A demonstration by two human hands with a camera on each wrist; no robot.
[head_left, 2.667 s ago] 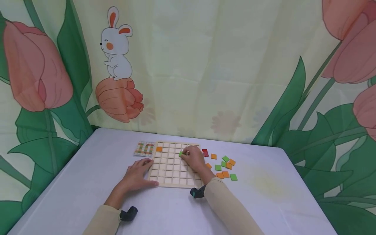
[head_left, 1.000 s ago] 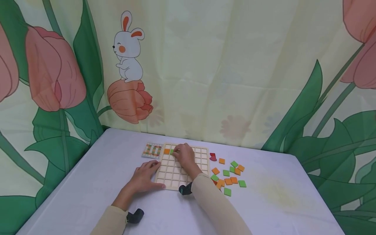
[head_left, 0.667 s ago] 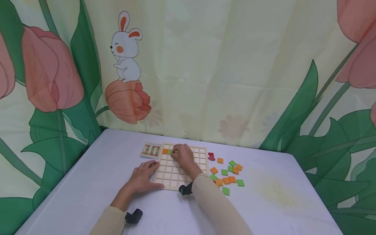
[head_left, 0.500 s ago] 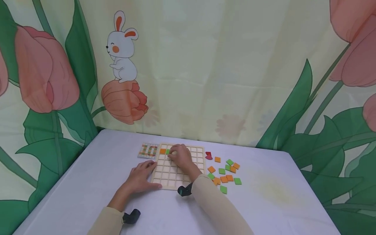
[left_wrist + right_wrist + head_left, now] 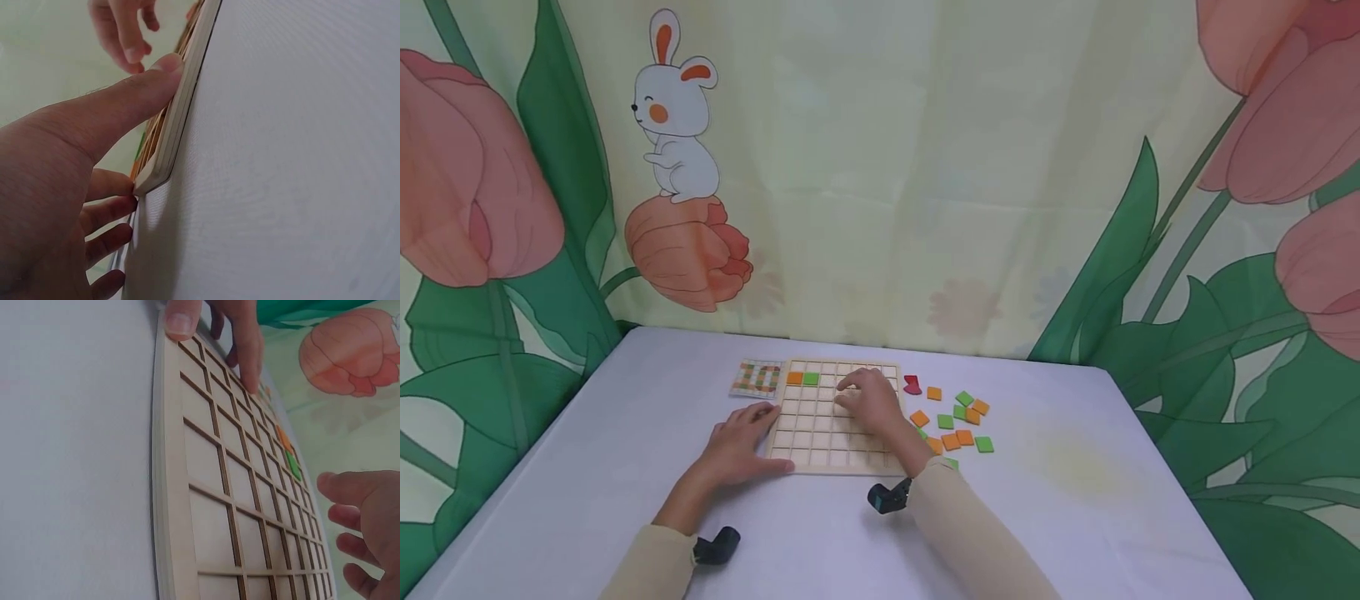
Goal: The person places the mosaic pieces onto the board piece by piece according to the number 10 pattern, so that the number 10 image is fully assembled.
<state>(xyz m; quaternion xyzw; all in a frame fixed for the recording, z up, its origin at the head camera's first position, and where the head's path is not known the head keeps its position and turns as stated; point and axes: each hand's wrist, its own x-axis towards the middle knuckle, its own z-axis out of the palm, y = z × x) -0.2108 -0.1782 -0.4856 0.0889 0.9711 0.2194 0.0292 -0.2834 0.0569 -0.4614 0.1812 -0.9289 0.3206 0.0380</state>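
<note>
A wooden grid board (image 5: 817,457) lies on the white table. An orange square tile (image 5: 794,378) and a green square tile (image 5: 811,379) sit side by side in cells near its far left corner. My left hand (image 5: 735,446) rests at the near left of the board. Its thumb lies on the near rim and its fingertips touch the left side, as the left wrist view shows. My right hand (image 5: 874,406) hovers over the board, right of the green tile. In the right wrist view its thumb and fingers (image 5: 350,515) are spread with nothing between them.
A card with a coloured pattern (image 5: 757,378) lies left of the board. Several loose orange tiles (image 5: 964,437) and green tiles (image 5: 984,444) are scattered to the right, with red pieces (image 5: 912,384) behind them. A printed curtain (image 5: 865,183) hangs behind the table.
My right hand carried the green tile leftward into the cell beside the orange one, let go of it and moved back to the right. The left hand stays at the board's edge.
</note>
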